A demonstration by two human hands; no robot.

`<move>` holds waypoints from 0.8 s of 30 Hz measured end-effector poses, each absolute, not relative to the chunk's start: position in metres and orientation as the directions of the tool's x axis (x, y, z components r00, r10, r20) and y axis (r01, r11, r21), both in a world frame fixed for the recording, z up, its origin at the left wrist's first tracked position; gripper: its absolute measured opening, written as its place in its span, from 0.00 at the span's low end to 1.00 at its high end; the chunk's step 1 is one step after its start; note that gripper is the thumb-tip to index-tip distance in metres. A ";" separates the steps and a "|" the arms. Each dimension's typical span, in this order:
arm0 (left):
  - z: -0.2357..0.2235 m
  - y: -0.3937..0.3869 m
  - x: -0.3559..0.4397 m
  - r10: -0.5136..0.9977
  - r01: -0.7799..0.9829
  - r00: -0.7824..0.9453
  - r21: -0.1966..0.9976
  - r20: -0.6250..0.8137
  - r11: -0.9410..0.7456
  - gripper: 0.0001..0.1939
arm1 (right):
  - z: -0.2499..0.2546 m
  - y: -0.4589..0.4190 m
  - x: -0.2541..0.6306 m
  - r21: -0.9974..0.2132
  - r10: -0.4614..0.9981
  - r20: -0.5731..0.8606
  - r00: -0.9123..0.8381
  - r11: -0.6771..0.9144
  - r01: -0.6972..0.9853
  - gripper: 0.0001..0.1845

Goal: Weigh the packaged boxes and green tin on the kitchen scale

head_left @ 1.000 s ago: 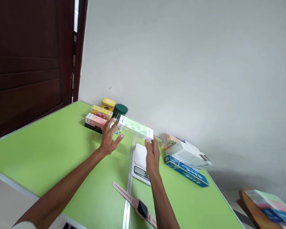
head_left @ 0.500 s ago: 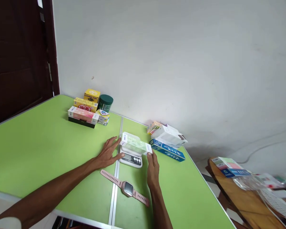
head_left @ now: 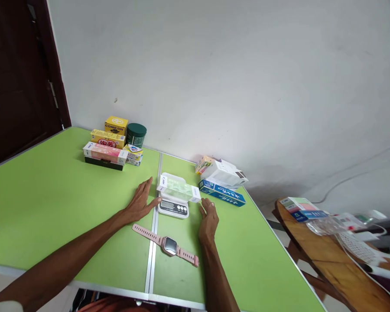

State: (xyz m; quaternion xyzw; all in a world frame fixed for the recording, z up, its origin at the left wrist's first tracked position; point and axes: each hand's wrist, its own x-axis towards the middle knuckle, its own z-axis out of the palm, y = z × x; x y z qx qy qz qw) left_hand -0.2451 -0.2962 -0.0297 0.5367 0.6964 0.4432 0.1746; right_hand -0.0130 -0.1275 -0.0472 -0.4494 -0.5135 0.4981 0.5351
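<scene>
Nearest me, a pink-strapped smartwatch with a square dark face (head_left: pixel 170 246) lies where my wrists should avoid brushing it. My left hand (head_left: pixel 138 206) is spread and empty, and my right hand (head_left: pixel 209 222) is loosely open, gripping nothing; easing both straight outward seems best, so no fingertip presses on the white plastic scale (head_left: pixel 172 211) or tips its load. On it rests a long pale-green and white carton (head_left: pixel 178 190), between my hands: its left end apart from my left fingers, its right so near my right fingertips that I cannot tell whether they touch
</scene>
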 end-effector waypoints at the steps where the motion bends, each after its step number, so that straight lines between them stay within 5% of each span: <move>1: -0.029 -0.297 -0.245 0.902 0.607 -0.356 0.795 0.242 0.026 0.48 | -0.045 -0.132 -0.014 -0.991 0.991 0.126 -0.035 0.124 -0.047 0.35; 11: -0.025 -0.288 -0.240 0.888 0.724 -0.265 0.686 0.375 -0.074 0.39 | -0.013 -0.162 -0.031 -0.964 0.950 0.256 -0.177 0.265 0.026 0.35; 16: -0.007 -0.260 -0.192 0.895 0.722 -0.233 0.685 0.380 -0.103 0.40 | -0.014 -0.133 0.007 -0.968 0.969 0.247 -0.019 0.247 0.042 0.38; 24: 0.008 -0.189 -0.078 0.983 0.595 -0.037 0.794 0.180 -0.123 0.51 | -0.024 -0.075 0.108 -0.966 0.945 0.220 0.241 0.177 0.188 0.42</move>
